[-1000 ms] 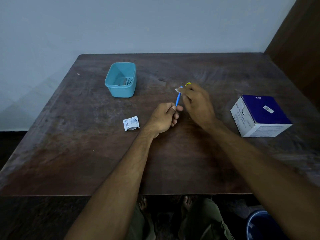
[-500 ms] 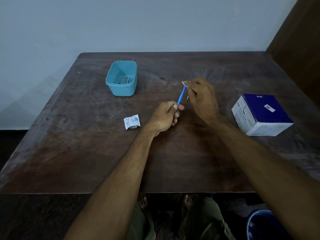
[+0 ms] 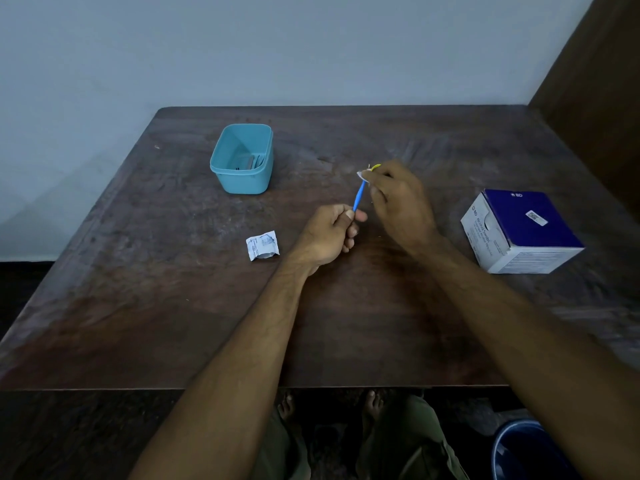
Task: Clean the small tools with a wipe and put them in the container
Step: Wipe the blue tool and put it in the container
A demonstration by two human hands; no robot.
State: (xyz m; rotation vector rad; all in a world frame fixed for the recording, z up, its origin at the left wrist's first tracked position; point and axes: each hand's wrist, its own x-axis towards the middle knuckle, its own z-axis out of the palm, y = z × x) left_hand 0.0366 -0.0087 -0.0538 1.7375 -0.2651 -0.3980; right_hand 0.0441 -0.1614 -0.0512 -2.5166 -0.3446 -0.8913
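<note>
My left hand (image 3: 330, 233) pinches the lower end of a thin blue tool (image 3: 358, 197) with a yellow tip, holding it tilted upward above the wooden table (image 3: 173, 306). My right hand (image 3: 398, 199) grips a small white wipe (image 3: 362, 174) wrapped around the tool's upper end, just below the yellow tip. The teal container (image 3: 242, 161) stands at the back left of the table, apart from both hands, with a few small tools lying in its bottom.
A torn white wipe sachet (image 3: 262, 244) lies left of my left hand. A blue and white box of swabs (image 3: 519, 230) sits at the right. A dark blue bin (image 3: 530, 452) stands on the floor below the table's near edge, beside my feet.
My right hand has slid the wipe up along the blue tool toward its tip, uncovering the yellow end again. My left hand has held the tool nearly still.
</note>
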